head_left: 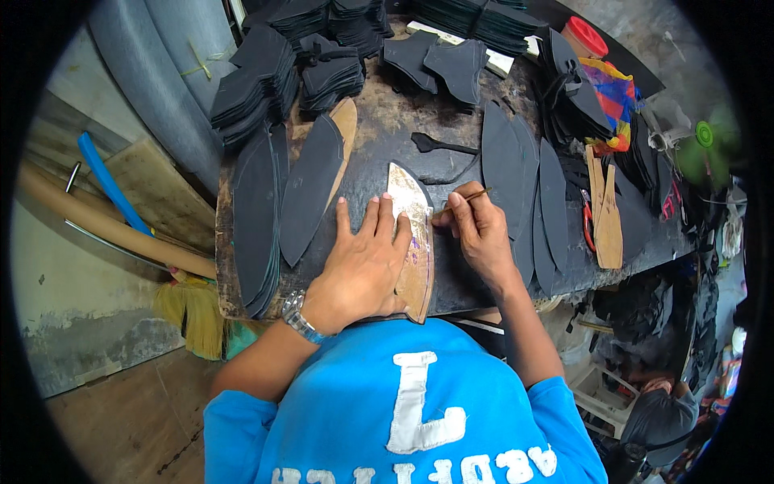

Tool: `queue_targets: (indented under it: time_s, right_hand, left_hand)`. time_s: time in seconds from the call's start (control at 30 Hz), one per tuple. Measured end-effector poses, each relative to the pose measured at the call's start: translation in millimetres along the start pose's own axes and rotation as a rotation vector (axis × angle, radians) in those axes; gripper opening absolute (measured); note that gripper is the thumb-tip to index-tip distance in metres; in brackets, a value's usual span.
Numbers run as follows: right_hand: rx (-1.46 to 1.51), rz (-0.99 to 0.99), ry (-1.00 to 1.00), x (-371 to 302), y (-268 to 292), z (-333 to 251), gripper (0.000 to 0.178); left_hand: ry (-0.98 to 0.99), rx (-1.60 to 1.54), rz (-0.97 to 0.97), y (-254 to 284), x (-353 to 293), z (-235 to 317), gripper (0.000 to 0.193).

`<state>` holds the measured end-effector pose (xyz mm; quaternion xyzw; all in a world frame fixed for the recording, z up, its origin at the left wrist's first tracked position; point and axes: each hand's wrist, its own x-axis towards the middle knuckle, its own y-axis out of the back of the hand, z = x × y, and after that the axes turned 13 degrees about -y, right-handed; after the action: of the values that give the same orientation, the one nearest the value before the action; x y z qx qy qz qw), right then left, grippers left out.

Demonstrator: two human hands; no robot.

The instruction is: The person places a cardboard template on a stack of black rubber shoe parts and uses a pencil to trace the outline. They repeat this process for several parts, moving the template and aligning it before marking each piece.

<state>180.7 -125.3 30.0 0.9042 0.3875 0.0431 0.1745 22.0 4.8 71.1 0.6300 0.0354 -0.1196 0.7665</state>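
The left hand (363, 262) lies flat, fingers spread, on the tan template (413, 242) near the desk's (379, 133) front edge. The right hand (480, 230), just right of the template, pinches a thin stick (463, 198). Black cut pieces (310, 185) crowd both sides.

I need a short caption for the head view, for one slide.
Left hand presses a curved template on dark sheet; right hand traces with a thin stick.
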Motion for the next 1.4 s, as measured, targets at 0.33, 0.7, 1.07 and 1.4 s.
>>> queue_targets:
  time_s: [0.33, 0.7, 1.07, 1.4]
  right_hand:
    - [-0.343, 0.009, 0.342, 8.5, -9.7, 8.7, 0.009]
    - [-0.561, 0.229, 0.126, -2.9, -22.8, 0.6, 0.037]
    - [0.393, 0.054, -0.226, 2.1, -39.2, -21.9, 0.023]
    - [0.177, 0.346, -0.200, 65.6, 79.7, -2.9, 0.027]
  left_hand:
    - [0.006, -0.146, 0.043, -9.3, -7.0, -4.3, 0.120]
    - [-0.004, -0.309, 0.106, -36.2, -14.6, -6.4, 0.126]
    - [0.071, -1.462, 1.132, -56.3, 2.0, 16.4, 0.077]
    - [0.414, -0.740, 1.077, -12.1, -7.9, -54.6, 0.046]
